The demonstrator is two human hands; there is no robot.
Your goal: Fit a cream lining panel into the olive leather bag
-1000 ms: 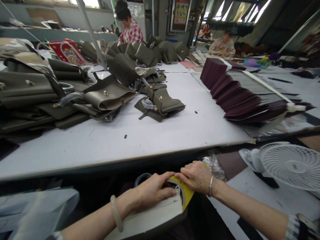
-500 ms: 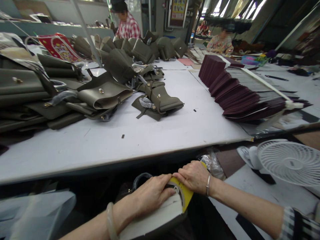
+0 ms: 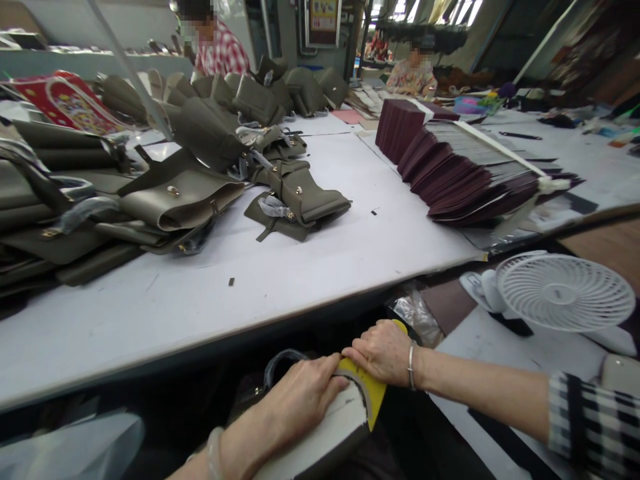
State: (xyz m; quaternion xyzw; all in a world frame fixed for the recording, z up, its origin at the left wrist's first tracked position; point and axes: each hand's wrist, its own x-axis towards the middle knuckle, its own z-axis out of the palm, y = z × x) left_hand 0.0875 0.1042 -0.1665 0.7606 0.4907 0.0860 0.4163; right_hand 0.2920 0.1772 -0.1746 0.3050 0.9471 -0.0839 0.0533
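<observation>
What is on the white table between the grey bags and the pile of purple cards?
In the head view, mostly bare white table lies between the grey bags and the purple cards; only one tiny dark scrap sits there.

Handbags (image 3: 180, 193) piled along the table's (image 3: 310, 267) left edge and far-left corner, one handbag (image 3: 300, 200) lying apart near the centre. Stack of flat sheets (image 3: 465, 173) fanned along the right edge. Desk fan (image 3: 565, 293) right of the table's near-right corner, lower down. Below the near edge, left hand (image 3: 300, 397) and right hand (image 3: 383, 353) side by side on a panel (image 3: 335, 427).
</observation>
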